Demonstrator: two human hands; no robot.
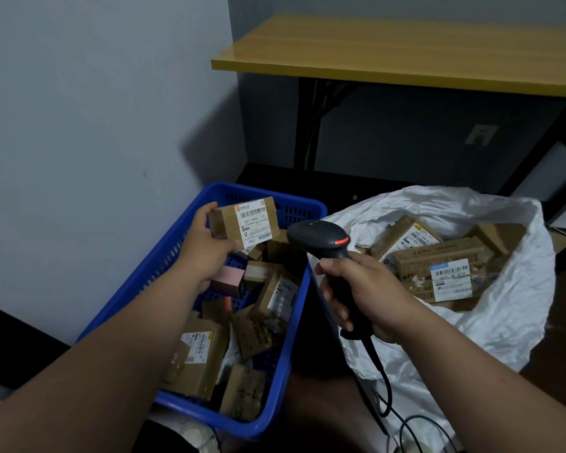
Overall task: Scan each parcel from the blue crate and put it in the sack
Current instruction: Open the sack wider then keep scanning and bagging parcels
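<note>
My left hand [203, 246] grips a small brown cardboard parcel [245, 222] with a white barcode label, held above the far end of the blue crate [164, 256]. In my right hand [370, 295] I hold a black handheld scanner [321, 238] by its handle, its head pointing at the parcel's label and a red light showing on top. Several more cardboard parcels [265, 299] lie loose in the crate. To the right, the white sack [510, 322] lies open with several labelled parcels [438, 269] inside.
The scanner's black cable [384, 384] runs down over the sack's near edge toward the floor. A yellow-topped table [406, 57] with black legs stands behind the sack. A grey wall is to the left of the crate.
</note>
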